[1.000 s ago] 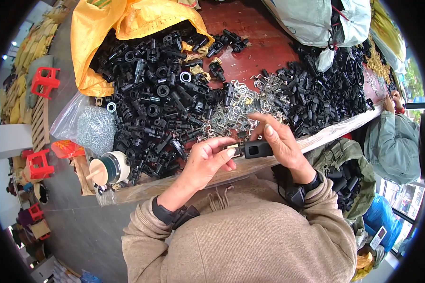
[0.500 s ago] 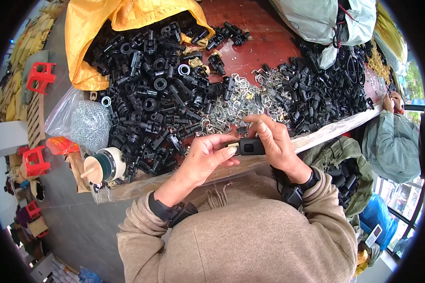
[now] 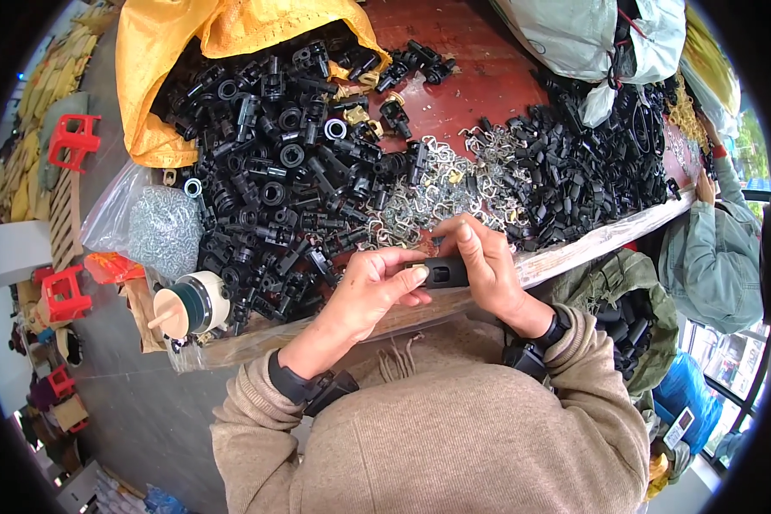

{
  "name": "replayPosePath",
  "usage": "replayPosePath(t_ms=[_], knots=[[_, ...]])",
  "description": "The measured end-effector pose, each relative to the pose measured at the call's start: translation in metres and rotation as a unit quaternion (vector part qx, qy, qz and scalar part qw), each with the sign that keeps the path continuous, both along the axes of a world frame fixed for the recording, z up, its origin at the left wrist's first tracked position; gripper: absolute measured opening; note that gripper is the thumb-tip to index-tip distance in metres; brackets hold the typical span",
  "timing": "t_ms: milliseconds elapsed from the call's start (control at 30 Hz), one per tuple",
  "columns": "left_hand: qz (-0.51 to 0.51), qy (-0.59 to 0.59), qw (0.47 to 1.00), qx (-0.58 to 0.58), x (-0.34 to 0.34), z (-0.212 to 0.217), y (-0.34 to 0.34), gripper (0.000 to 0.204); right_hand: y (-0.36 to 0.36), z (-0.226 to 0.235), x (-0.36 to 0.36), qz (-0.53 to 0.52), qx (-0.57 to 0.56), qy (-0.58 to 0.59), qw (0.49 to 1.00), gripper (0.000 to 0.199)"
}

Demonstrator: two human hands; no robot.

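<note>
Both hands fit a black part together at the worktop's near edge

Left to right: a bag of screws [image 3: 164, 230] by a tape roll [image 3: 193, 304], a black parts heap [image 3: 291, 180], metal clips [image 3: 437, 184]. The left hand [image 3: 373, 287] pinches one end of the black part [image 3: 444, 272], the right hand [image 3: 488, 265] wraps around the other end. This looks like mid-assembly; seating the piece calls for a steady squeeze

A yellow sack [image 3: 188, 51] lies open at the far left, black plastic parts [image 3: 283, 171] spilling from it. A clear bag of small metal pieces [image 3: 163, 227] sits left, a tape roll [image 3: 193, 304] near it. Red frames [image 3: 73, 141] stand farther left. Metal clips [image 3: 441, 184] lie centre.
</note>
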State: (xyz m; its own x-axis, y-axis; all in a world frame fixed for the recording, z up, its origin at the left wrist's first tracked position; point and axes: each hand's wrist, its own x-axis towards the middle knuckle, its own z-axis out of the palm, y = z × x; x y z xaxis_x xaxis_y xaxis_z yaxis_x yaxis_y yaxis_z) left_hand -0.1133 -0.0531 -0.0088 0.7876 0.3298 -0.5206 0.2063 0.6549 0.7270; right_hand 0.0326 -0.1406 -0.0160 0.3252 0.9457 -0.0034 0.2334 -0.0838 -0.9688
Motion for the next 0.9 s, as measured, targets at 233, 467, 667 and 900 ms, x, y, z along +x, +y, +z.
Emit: replayPosePath(t_ms=[233, 467, 667, 900], knots=[[0.003, -0.001, 1.0, -0.019, -0.001, -0.003, 0.009, 0.037, 0.003, -0.008, 0.011, 0.081, 0.026, 0.03, 0.996, 0.052], [0.031, -0.025, 0.999, -0.022, 0.002, 0.0, 0.01, 0.049, 0.006, -0.002, 0.017, 0.302, 0.127, 0.028, 0.944, 0.081], [0.015, -0.038, 0.998, -0.039, 0.002, 0.002, 0.008, 0.058, 0.011, 0.007, 0.022, 0.303, 0.12, 0.044, 0.944, 0.078], [0.084, -0.024, 0.995, 0.047, 0.01, 0.003, 0.017, 0.061, 0.005, 0.007, 0.011, 0.217, 0.101, 0.228, 0.944, 0.072]])
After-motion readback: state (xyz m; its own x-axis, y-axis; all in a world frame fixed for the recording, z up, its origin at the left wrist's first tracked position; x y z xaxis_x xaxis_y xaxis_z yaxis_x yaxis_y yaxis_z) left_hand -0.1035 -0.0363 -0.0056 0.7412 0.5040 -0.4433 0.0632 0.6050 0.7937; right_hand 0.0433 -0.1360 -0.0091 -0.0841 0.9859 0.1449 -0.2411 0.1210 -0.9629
